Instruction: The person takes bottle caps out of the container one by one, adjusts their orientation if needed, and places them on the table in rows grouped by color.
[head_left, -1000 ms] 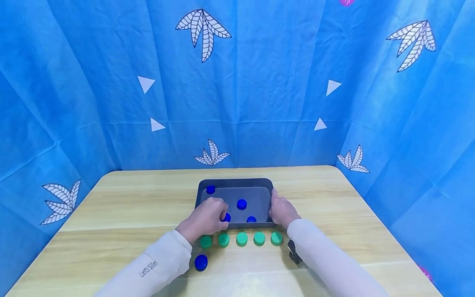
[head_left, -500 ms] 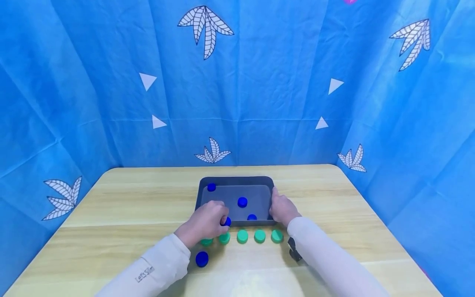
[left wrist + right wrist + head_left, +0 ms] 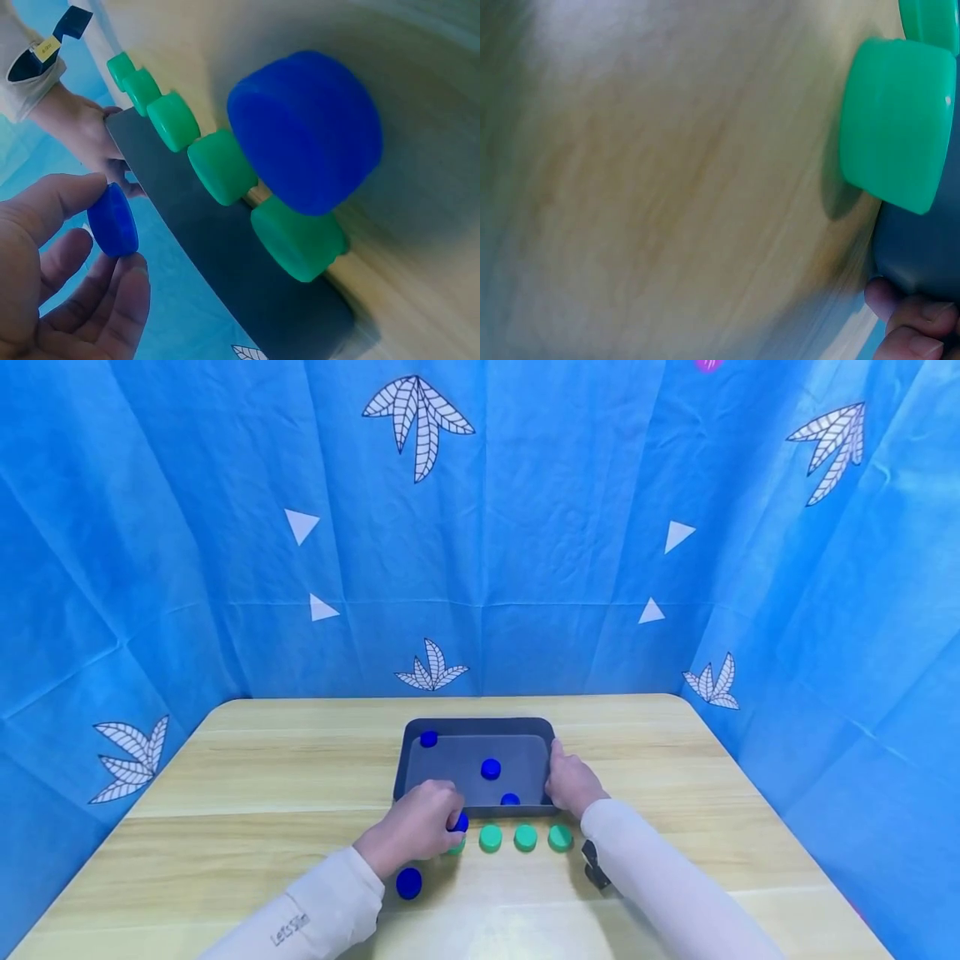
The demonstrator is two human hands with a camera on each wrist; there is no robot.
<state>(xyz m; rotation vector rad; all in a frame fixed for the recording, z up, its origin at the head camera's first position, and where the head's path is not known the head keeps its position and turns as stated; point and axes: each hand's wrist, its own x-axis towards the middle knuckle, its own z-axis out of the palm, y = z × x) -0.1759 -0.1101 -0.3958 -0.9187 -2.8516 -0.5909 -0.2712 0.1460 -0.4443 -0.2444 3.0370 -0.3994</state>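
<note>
My left hand (image 3: pixel 422 823) pinches a blue bottle cap (image 3: pixel 114 220) between thumb and fingers, just in front of the dark grey tray's (image 3: pixel 480 727) near wall. On the tray's right side my right hand (image 3: pixel 574 783) grips the wall, its fingertips showing at the corner in the right wrist view. Inside the tray lie three blue caps, one in the back left corner, a middle one (image 3: pixel 491 769) and one at the near wall. A row of green caps (image 3: pixel 491 837) lines the table before the tray. The left hand covers the row's left end in the head view.
One more blue cap (image 3: pixel 408 883) lies on the wooden table (image 3: pixel 300 760), nearer me than the green row. A black device (image 3: pixel 596 865) is strapped at the right wrist. Blue curtains (image 3: pixel 480 527) rise behind the table and along both sides.
My left hand has drawn the pinched blue cap from over the tray's near edge toward me, to over the left part of the green row. The right hand stays on the tray.
</note>
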